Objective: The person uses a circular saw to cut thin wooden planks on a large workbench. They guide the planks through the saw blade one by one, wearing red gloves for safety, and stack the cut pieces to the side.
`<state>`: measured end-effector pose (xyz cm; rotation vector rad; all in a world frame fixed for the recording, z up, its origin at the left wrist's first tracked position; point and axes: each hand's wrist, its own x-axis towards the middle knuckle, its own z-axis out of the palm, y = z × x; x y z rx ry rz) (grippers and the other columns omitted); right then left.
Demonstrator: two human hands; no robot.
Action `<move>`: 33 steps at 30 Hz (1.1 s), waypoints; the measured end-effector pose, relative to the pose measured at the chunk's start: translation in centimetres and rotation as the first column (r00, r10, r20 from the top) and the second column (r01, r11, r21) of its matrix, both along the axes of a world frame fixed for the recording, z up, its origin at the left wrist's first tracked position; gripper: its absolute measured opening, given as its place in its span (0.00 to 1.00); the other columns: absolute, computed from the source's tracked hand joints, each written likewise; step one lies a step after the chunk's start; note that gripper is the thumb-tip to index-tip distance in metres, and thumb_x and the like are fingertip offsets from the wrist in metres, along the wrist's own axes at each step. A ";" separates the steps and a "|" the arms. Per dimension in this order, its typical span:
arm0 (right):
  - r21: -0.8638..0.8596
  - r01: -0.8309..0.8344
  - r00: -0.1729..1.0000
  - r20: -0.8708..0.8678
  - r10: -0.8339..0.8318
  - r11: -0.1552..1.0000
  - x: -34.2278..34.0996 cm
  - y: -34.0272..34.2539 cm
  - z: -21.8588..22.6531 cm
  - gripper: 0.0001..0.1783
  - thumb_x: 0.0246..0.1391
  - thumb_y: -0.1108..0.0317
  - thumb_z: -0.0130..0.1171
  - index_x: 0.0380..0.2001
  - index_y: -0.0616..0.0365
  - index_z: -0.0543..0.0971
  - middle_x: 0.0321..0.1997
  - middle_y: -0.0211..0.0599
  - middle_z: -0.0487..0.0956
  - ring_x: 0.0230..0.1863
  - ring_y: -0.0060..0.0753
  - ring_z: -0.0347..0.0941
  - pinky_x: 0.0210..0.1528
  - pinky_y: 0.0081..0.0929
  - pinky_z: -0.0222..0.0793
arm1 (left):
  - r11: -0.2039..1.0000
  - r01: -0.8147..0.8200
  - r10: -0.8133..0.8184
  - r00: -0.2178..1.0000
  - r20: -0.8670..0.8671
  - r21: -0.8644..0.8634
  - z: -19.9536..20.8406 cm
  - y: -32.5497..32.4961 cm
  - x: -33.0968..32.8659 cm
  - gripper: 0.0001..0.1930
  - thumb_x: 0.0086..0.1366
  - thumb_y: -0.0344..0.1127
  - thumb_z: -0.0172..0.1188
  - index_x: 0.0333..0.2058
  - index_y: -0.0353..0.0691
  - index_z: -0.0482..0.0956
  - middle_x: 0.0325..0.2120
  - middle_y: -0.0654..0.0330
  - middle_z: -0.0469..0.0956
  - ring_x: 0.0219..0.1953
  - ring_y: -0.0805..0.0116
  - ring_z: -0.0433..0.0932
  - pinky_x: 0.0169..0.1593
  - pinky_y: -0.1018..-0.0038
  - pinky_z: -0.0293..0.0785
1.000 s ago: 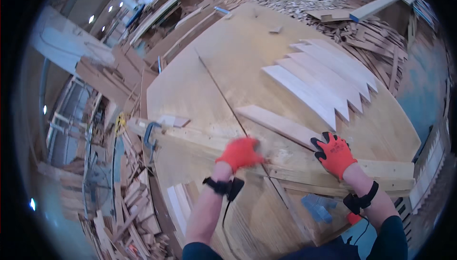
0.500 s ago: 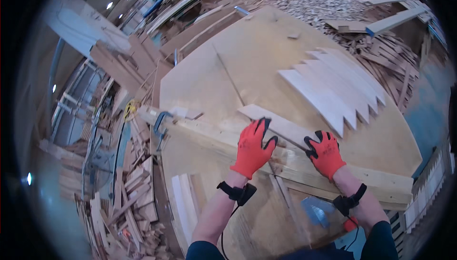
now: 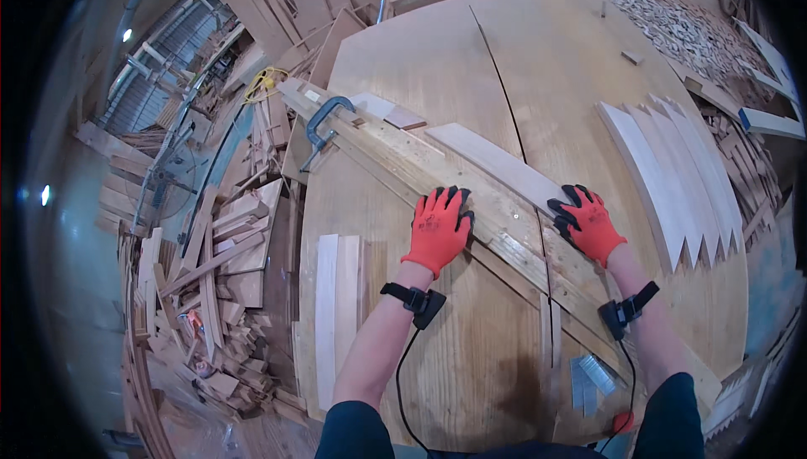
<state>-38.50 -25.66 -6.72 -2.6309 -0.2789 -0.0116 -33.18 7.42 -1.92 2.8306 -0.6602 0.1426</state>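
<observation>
A pale, narrow wooden board (image 3: 496, 160) lies slantwise along the far side of a long wooden beam (image 3: 403, 156). My right hand (image 3: 593, 225), in a red glove with black fingertips, is closed at the board's right end, fingers bent over it. The board's end is partly hidden under that hand. My left hand (image 3: 437, 232), gloved alike, rests palm down on the beam with its fingers stretched out, apart from the board. A blue C-clamp (image 3: 319, 127) grips the beam near its far left end.
Several pale boards with pointed ends (image 3: 672, 182) lie on the right of the wooden tabletop (image 3: 403, 55). More narrow strips (image 3: 338, 308) sit at the near left, and metal strips (image 3: 595, 375) at the near right. Scrap wood (image 3: 223, 308) is heaped left of the table.
My left hand has moved off the pale board, back onto the beam. My right hand stays at the board's right end. The view has turned, bringing the clamp more fully into sight.
</observation>
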 end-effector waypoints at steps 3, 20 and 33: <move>0.092 -0.098 0.995 0.018 0.097 0.991 1.4 0.9 -0.8 0.26 0.54 0.67 0.62 0.58 0.42 0.79 0.70 0.47 0.66 0.72 0.55 0.58 0.74 0.51 0.51 | 0.999 -0.016 0.015 0.999 0.044 0.029 -1.0 -0.3 1.7 0.26 0.67 0.44 0.56 0.62 0.46 0.72 0.64 0.52 0.70 0.68 0.46 0.62 0.71 0.43 0.50; 0.157 -0.079 0.990 0.125 0.060 0.984 5.8 5.1 -3.4 0.26 0.55 0.70 0.61 0.58 0.41 0.79 0.68 0.50 0.68 0.71 0.58 0.59 0.74 0.50 0.51 | 0.977 -0.157 0.163 0.986 -0.030 0.144 -3.0 -2.9 8.1 0.27 0.69 0.49 0.51 0.63 0.47 0.74 0.68 0.60 0.68 0.72 0.51 0.59 0.75 0.56 0.46; 0.106 0.027 0.991 0.129 -0.041 0.994 -0.7 1.9 -3.3 0.20 0.58 0.66 0.59 0.53 0.59 0.78 0.64 0.49 0.73 0.66 0.52 0.66 0.71 0.44 0.60 | 0.974 -0.177 0.185 0.982 -0.045 0.138 -4.5 -1.8 11.5 0.26 0.70 0.49 0.48 0.62 0.49 0.75 0.68 0.60 0.67 0.72 0.48 0.58 0.75 0.55 0.46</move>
